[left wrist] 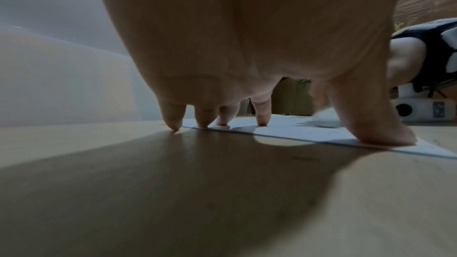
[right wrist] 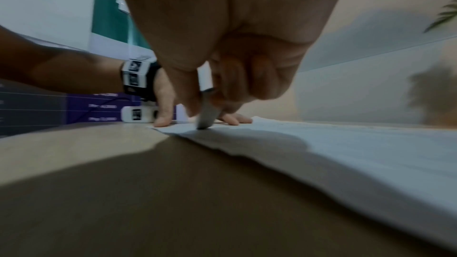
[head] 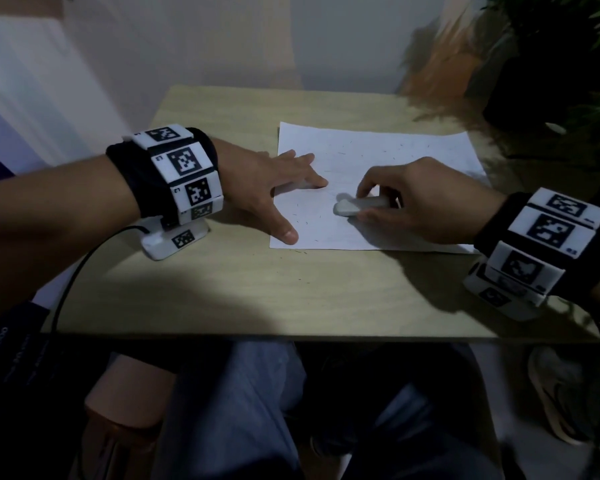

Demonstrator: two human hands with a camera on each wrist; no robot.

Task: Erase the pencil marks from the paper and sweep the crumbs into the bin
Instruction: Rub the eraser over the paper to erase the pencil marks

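A white sheet of paper [head: 395,147] lies on the pale wooden table [head: 222,289], with faint pencil marks and dark eraser crumbs [head: 302,216] scattered over it. My left hand [head: 278,188] lies flat on the paper's left edge, its spread fingertips [left wrist: 262,122] and thumb pressing the sheet down. My right hand [head: 409,202] grips a white eraser [head: 354,205], whose tip [right wrist: 205,122] touches the paper near the middle. The paper [right wrist: 371,144] bulges slightly near the right wrist. No bin shows in any view.
A dark potted plant [head: 551,64] stands at the table's far right corner. A wall runs behind the table. My legs and a shoe [head: 561,393] are below the front edge. A cable [head: 73,271] trails from my left wrist over the table's left side.
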